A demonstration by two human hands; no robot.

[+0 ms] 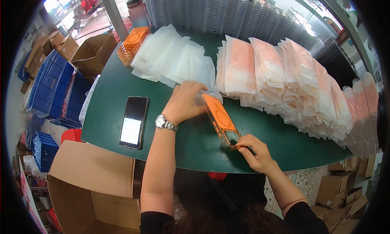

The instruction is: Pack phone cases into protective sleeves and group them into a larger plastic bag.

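An orange phone case with a clear frame and a ring mark on its back point(218, 112) is held tilted above the green table. My right hand point(256, 153) pinches its near end, by the camera cutout. At its far end, my left hand point(186, 101), with a wristwatch on the wrist, is closed on the edge of a frosted plastic bag point(203, 71). My left fingertips are partly hidden, and I cannot tell whether the case's tip is inside the bag. More frosted bags point(166, 55) lie fanned out beyond that hand.
Rows of filled bags showing orange point(268, 71) stand at the right. A smartphone point(134, 122) lies left on the green table point(105, 108). An orange basket point(126, 53) and a bottle point(138, 12) stand behind, before stacked clear trays point(227, 19). A cardboard box point(93, 165) sits front left.
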